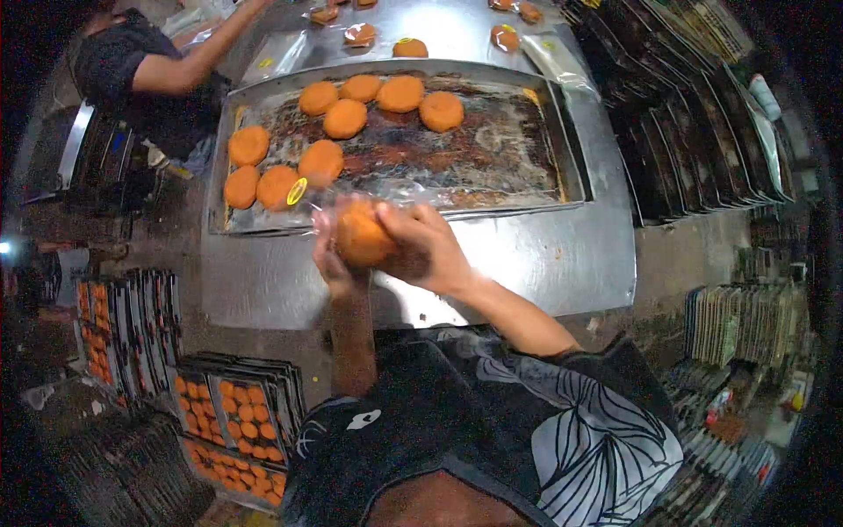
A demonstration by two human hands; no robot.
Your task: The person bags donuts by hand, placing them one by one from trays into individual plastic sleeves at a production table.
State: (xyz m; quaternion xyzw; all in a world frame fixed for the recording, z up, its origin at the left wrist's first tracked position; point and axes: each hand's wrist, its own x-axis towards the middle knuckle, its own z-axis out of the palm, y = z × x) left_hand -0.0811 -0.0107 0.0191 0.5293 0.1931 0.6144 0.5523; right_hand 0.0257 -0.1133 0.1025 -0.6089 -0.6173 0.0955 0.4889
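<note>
both hands (386,250) grip one orange bun (362,235) in clear bag (351,198); fingers (413,220) curled around bun, above tray (571,189).

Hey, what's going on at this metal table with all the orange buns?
A person holds one round orange bun in both hands, left hand underneath and right hand over it, with a clear plastic bag around it. In front lies a baking tray with nine more loose buns. Further back on the steel table sit already bagged buns. A co-worker's arm reaches in at the far left.
</note>
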